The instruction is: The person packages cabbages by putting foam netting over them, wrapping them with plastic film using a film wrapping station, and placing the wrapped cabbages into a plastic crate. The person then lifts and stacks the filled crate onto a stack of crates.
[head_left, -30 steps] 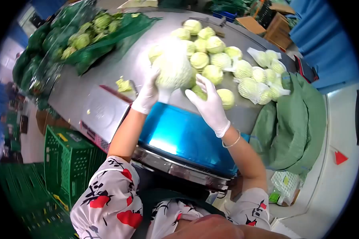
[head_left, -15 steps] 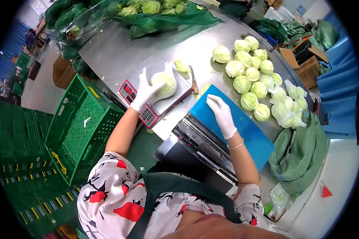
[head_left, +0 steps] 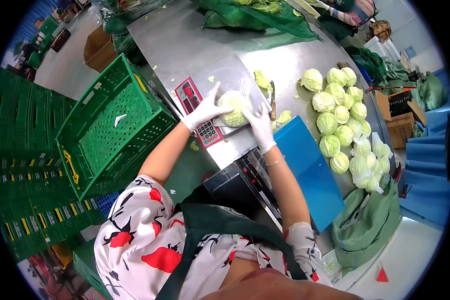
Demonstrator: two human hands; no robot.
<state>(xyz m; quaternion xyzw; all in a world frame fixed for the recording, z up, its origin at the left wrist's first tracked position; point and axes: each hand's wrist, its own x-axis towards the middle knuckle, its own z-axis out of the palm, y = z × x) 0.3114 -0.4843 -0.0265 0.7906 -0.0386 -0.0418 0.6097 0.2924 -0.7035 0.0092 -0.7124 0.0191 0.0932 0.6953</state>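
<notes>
A pale green cabbage (head_left: 234,108) in a white foam net sits on the metal plate of a red digital scale (head_left: 211,134). My left hand (head_left: 205,111), in a white glove, grips it from the left, its fingers and thumb spread around the side. From the right, my gloved right hand (head_left: 260,129) reaches up to the cabbage with fingers apart, the tips at its edge. Whether those tips press on it is hard to see. Just right of the scale lies a knife (head_left: 273,102) with a wooden handle, near loose leaves (head_left: 262,81).
Several bare cabbages (head_left: 341,114) and netted ones (head_left: 363,165) stand on the table's right side. A blue board (head_left: 305,172) lies beside a black sealing machine (head_left: 245,187). Left is a green crate (head_left: 110,120); a green net sack (head_left: 250,17) of cabbages lies at the back.
My right hand has moved left from above the blue board to the cabbage's right side. My left hand stays at the cabbage. The whole view has shifted.
</notes>
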